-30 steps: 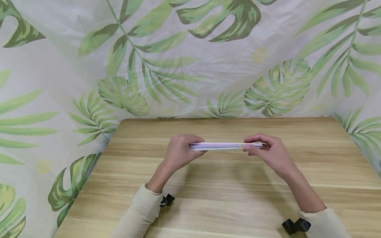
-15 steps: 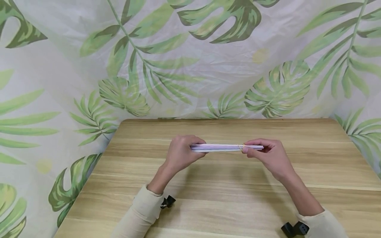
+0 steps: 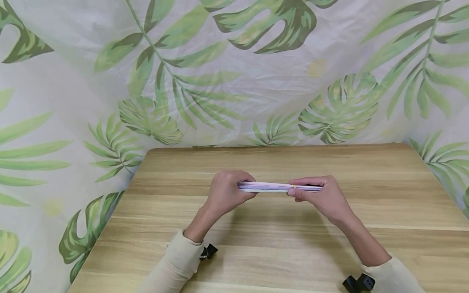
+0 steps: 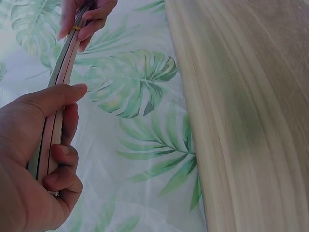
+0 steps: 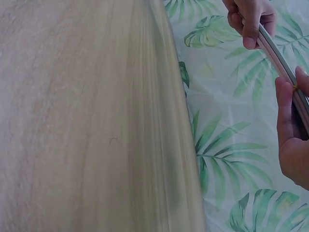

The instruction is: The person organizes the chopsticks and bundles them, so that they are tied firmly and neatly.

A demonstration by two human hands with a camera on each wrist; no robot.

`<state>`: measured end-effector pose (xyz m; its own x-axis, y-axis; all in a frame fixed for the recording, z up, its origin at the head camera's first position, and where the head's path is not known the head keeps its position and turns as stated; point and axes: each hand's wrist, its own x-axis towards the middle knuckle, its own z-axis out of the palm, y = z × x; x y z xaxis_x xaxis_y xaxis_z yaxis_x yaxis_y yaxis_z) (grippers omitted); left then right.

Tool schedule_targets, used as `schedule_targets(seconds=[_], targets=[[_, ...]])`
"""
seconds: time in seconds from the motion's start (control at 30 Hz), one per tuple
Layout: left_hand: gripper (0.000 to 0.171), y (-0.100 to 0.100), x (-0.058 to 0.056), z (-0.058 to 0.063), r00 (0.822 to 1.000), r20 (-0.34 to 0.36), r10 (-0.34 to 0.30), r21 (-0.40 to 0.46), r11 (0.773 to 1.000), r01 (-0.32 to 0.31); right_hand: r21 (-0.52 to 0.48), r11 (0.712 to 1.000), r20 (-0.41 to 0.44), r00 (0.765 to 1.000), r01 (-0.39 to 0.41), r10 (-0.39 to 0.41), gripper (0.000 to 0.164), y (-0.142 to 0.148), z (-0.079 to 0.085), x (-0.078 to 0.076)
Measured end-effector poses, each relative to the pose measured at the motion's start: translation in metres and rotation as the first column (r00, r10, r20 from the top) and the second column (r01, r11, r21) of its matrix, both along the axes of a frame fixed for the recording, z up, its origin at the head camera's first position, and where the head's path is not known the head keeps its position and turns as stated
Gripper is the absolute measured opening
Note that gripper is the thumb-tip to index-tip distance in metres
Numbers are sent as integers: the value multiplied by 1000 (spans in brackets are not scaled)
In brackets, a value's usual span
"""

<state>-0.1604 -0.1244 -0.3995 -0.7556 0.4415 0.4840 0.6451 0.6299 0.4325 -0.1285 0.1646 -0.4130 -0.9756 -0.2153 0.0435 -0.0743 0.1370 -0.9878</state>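
Note:
Held level above the table is a bundle of long, slim pastel sticks (image 3: pixel 271 186), in lilac, pink and pale green. A thin yellow rubber band (image 3: pixel 294 186) circles it toward the right end. My left hand (image 3: pixel 225 191) grips the left end, its fingers curled round the sticks in the left wrist view, with a ring (image 4: pixel 54 193) on one finger. With thumb and fingertips my right hand (image 3: pixel 324 197) pinches the bundle right at the band. The right end of the sticks reaches into that palm, partly hidden in the head view.
The wood-grain table (image 3: pixel 271 244) spreads beneath both hands. A leaf-print cloth (image 3: pixel 205 81) hangs behind it. Small black devices (image 3: pixel 209 251) sit at both cuffs of the beige sleeves (image 3: pixel 176 264).
The right hand has slid left along the sticks, and the band's loose strand seen earlier no longer shows at the right end. Both hands and the bundle sit slightly lower in the view.

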Motion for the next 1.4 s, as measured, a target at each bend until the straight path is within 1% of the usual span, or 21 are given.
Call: schedule_targets(seconds=[0.1,0.2,0.27,0.33,0.43,0.53,0.63,0.73,0.87,1.0,1.1,1.17,1.23,1.33,1.4], targets=[[12,0,0,-1,1000,14,21,-19,1000,-21,4,1000,4,1000,-15,15,36,1,0,0],[14,-1,0,0,998,22,66,-56,996,-64,62,998,-12,999,-34,35,40,3,2,0],[15,-1,1,0,995,17,101,-86,991,-99,97,994,-21,998,-54,56,39,5,3,0],[16,-1,1,0,991,8,130,-112,985,-128,134,988,-32,997,-71,76,34,6,3,0],[17,0,1,-1,988,0,151,-152,977,-150,139,985,-32,993,-106,111,23,7,2,-1],[17,1,2,-3,986,-9,166,-182,969,-164,144,984,-45,993,-105,113,17,8,1,-1],[16,3,4,-4,986,-33,166,-191,967,-170,160,985,-65,995,-63,74,18,9,1,-1],[17,6,6,-5,988,-69,141,-180,972,-152,177,984,-80,996,-22,36,21,9,2,0],[16,9,7,-7,989,-103,106,-178,976,-123,169,985,-72,997,-24,36,25,6,3,1],[14,10,8,-7,991,-90,101,-181,977,-116,163,986,-50,998,-27,36,30,4,4,1],[15,8,7,-4,992,-65,110,-183,976,-120,191,981,-38,998,-37,46,37,5,6,1],[15,7,7,-2,991,-54,123,-185,974,-131,243,970,-74,996,-29,48,37,7,8,2],[15,5,6,-1,989,-50,137,-191,971,-144,295,956,-135,990,-4,46,33,9,10,2],[16,4,6,1,987,-53,151,-203,966,-159,358,933,-235,971,47,41,23,11,13,3],[16,4,6,0,987,-55,153,-210,964,-161,377,924,-273,961,58,51,19,11,13,4]])
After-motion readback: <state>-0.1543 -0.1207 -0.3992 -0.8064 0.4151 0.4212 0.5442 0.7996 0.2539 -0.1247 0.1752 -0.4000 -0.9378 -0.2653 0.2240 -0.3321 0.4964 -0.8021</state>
